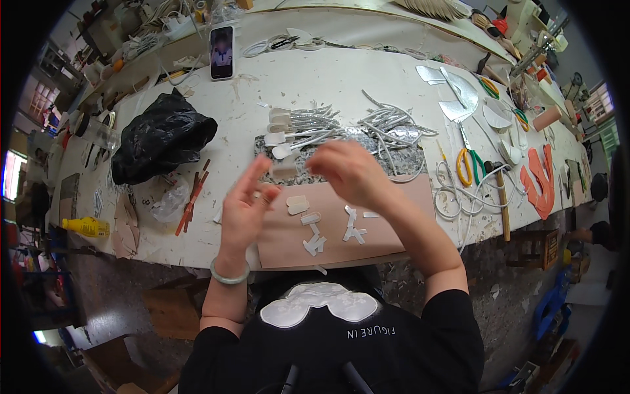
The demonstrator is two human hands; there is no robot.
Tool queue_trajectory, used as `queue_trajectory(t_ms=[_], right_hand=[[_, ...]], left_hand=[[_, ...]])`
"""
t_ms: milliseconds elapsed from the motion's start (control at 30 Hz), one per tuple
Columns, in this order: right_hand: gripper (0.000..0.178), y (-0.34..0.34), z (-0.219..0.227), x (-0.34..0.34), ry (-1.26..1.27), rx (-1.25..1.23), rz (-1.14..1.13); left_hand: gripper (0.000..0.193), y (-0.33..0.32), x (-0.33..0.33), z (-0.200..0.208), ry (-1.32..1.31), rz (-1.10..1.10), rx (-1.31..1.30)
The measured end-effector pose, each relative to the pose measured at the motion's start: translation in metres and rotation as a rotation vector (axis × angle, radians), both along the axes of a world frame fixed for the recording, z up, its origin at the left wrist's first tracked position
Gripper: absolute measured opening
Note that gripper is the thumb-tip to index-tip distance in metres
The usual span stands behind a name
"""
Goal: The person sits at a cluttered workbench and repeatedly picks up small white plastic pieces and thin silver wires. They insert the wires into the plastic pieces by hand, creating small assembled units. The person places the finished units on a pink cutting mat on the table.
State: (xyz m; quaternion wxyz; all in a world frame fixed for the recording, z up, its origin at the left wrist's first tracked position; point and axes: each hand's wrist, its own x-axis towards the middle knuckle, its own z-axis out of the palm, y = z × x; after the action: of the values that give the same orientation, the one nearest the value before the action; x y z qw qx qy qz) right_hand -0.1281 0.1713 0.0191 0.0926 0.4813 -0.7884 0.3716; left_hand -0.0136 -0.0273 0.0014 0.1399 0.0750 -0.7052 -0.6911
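My left hand point(246, 207) is raised over the left edge of a pinkish-beige sheet point(400, 223), fingers and thumb apart, slightly blurred. My right hand point(351, 172) is above a speckled stone slab point(413, 157), its fingers bent together; whether anything is in them is hidden by blur. Between the hands is a small cream piece point(284, 171) at the slab's near edge. Behind it, silvery-white cords point(312, 121) with pale tabs point(279, 125) at their left ends lie in a row. More loose cords point(390, 121) are heaped to the right. Small white strips point(354, 226) and rounded cream pieces point(297, 204) rest on the sheet.
A black plastic bag point(164, 134) and a yellow bottle point(88, 226) are at left. A phone point(222, 52) stands at the back. Right of the slab are scissors point(467, 161), a coil of white cord point(449, 197), a hammer point(503, 203) and orange-red cut pieces point(539, 180).
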Motion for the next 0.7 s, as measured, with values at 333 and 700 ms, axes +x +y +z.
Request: queue_trajectory(t_ms=[333,700], right_hand=[[0.015,-0.054,-0.043,-0.080,0.208,0.353,-0.101],[0.015,0.067,-0.039,-0.100,-0.022,0.489,-0.593]], left_hand=[[0.030,-0.027,0.005,-0.038,-0.143,0.170,-0.503],[0.033,-0.046,0.004,-0.053,-0.129,0.075,-0.727]])
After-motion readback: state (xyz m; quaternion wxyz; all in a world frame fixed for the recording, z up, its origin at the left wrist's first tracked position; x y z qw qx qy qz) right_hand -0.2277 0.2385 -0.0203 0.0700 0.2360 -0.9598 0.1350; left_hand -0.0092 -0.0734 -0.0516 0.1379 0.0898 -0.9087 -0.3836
